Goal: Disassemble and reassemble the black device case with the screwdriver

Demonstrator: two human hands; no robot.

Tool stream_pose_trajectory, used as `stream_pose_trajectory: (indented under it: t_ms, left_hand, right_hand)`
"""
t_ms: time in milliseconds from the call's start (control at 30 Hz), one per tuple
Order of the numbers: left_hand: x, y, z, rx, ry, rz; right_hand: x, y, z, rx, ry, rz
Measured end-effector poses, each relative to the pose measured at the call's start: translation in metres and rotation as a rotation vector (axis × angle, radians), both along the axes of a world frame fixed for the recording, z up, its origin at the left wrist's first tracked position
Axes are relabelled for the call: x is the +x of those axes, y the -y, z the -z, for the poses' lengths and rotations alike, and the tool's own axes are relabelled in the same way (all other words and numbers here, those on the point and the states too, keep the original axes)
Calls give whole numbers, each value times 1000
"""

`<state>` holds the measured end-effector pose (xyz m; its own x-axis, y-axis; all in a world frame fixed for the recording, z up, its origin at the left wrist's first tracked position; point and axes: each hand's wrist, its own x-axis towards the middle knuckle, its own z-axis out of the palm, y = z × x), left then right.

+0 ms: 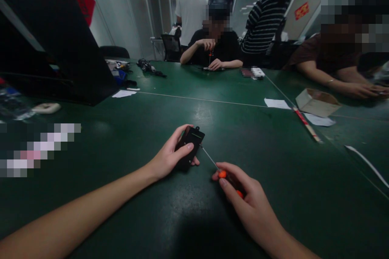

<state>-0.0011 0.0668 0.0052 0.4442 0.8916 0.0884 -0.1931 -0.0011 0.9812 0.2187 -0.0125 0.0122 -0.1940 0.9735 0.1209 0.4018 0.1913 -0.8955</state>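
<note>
My left hand [174,150] grips a flat black rectangular case [193,139] with a small tab at its top end and a few screws on its face. The thumb presses on the face, and the fingers wrap behind it. In my right hand [243,190] is a screwdriver [223,174] with an orange and dark handle. Its thin metal shaft points up and left, with the tip at the case's right edge; whether it touches a screw I cannot tell. Both hands are above the green tabletop [146,226].
A large black open case or screen [60,40] stands at the left. Farther off are a bundle of cables [148,66], a small open box [317,102], paper sheets [276,103] and a red-and-white strip [306,124]. A co-worker [215,44] sits opposite, another at the right.
</note>
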Motion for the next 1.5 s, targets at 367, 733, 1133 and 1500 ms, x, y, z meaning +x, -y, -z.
stream_pose_trajectory:
  t_ms: [367,733,1133,1500]
  left_hand:
    - [0,0,2,54,-131,-72]
    - [1,0,3,139,-205,-108]
    - [3,4,0,423,-441,-207]
    - [3,6,-1,467,-507,-220]
  right_hand:
    - [2,1,0,98,115,-35]
    - [1,3,0,169,128,-37]
    - [1,4,1,207,191,-68]
    - [0,4,0,176,166,-72]
